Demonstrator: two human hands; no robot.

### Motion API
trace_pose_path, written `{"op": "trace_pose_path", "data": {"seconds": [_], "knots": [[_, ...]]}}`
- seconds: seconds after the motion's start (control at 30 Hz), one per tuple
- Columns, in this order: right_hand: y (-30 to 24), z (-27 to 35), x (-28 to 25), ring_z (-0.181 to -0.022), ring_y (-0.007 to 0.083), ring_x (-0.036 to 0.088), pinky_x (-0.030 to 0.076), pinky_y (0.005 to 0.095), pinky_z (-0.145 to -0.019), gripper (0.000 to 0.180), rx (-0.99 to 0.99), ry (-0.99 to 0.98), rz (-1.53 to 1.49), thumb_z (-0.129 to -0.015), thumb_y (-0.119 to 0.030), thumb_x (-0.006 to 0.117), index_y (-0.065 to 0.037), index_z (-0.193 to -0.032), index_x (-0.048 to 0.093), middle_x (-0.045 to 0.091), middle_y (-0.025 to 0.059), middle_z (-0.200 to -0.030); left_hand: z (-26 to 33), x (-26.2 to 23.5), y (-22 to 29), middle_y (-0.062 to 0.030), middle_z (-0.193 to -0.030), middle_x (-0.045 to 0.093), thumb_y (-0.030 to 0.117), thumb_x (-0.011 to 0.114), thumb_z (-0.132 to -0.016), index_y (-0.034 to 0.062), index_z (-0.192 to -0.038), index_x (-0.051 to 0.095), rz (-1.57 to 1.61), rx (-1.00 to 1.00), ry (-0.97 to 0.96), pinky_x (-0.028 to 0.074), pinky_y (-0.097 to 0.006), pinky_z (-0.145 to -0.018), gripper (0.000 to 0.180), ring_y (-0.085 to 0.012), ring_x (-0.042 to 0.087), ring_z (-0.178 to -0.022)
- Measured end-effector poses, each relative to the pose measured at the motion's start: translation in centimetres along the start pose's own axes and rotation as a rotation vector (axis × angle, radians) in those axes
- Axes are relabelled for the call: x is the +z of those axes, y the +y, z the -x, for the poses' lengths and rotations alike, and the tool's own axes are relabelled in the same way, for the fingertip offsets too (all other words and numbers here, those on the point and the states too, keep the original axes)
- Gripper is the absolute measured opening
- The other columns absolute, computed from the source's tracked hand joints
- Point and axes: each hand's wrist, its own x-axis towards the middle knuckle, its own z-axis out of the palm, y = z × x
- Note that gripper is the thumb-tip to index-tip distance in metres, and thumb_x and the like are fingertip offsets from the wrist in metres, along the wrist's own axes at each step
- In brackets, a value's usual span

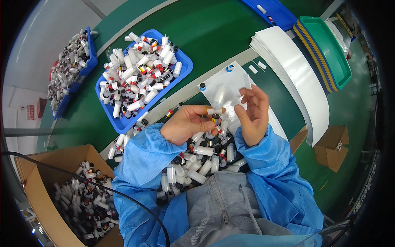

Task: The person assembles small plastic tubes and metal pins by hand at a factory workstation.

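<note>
My left hand (185,124) pinches a small white cylinder (214,111) with orange-brown ends between thumb and fingers. Beside it, my right hand (254,117) is open, its thumb apart from the curled fingers and nothing plainly held. A translucent plastic tube (220,95), smeared by motion, shows between the hands over a glossy white sheet (269,111). Two small blue-capped pieces, one at the sheet's far corner (230,68) and another at its left corner (202,86), stand there. Below my hands lies a heap of white and clear plastic tubes (196,176) with black, red and yellow parts.
A blue tray (187,66) full of similar tubes sits at the far left, with another loaded blue tray (91,61) beyond. At lower left stands a cardboard box (37,193) of tubes. Stacked white sheets (294,70) and green, yellow and blue trays (329,53) are at right.
</note>
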Motion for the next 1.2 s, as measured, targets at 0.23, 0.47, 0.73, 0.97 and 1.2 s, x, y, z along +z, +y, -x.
{"op": "trace_pose_path", "data": {"seconds": [0.23,0.47,0.73,0.97,1.2], "knots": [[-0.6,1.0,1.1,-0.087,0.0155,0.058,0.046,0.0277,-0.082,0.053,0.386,-0.133,-0.496,-0.084,0.011,0.060,-0.002,-0.127,0.034,0.060,0.0121,-0.094,-0.3,0.8,-0.5,-0.0122,-0.109,0.063,-0.007,0.062,-0.087,-0.0076,-0.123,0.055,-0.215,0.157,0.200,0.053,-0.029,-0.080,0.037,-0.0170,0.064,-0.087],[-0.4,1.1,1.4,-0.079,0.0126,0.056,0.044,0.0244,-0.075,0.054,0.331,-0.145,-0.255,-0.082,0.011,0.063,-0.002,-0.124,0.033,0.061,0.0092,-0.087,-0.2,0.3,-1.4,-0.0066,-0.106,0.057,-0.008,0.065,-0.083,-0.0037,-0.109,0.063,-0.662,0.432,0.202,0.054,-0.024,-0.078,0.027,-0.0134,0.063,-0.091],[0.0,1.0,0.5,-0.077,0.0119,0.057,0.044,0.0233,-0.075,0.056,0.289,-0.171,-0.211,-0.080,0.011,0.065,-0.002,-0.124,0.033,0.060,0.0079,-0.083,-0.7,0.7,-1.5,-0.0181,-0.133,0.048,-0.008,0.060,-0.087,-0.0065,-0.107,0.066,-0.716,0.524,0.192,0.056,-0.030,-0.079,0.021,-0.0214,0.063,-0.098],[0.0,0.9,0.5,-0.076,0.0113,0.058,0.044,0.0231,-0.074,0.087,0.480,-0.294,-0.393,-0.070,0.005,0.074,-0.003,-0.141,0.025,0.059,0.0035,-0.079,0.5,1.6,-0.4,-0.0215,-0.135,0.046,-0.005,0.062,-0.087,-0.0046,-0.107,0.068,-0.371,0.403,-0.159,0.060,-0.037,-0.074,0.021,-0.0275,0.063,-0.100],[-0.8,1.5,1.1,-0.078,0.0100,0.058,0.044,0.0222,-0.075,0.084,0.494,-0.317,-0.381,-0.079,-0.008,0.075,-0.004,-0.144,0.022,0.061,0.0056,-0.088,1.6,1.4,1.3,-0.0154,-0.096,0.069,0.002,0.065,-0.088,-0.0051,-0.100,0.068,-0.534,0.314,0.019,0.057,-0.034,-0.071,0.015,-0.0235,0.070,-0.078]]}}
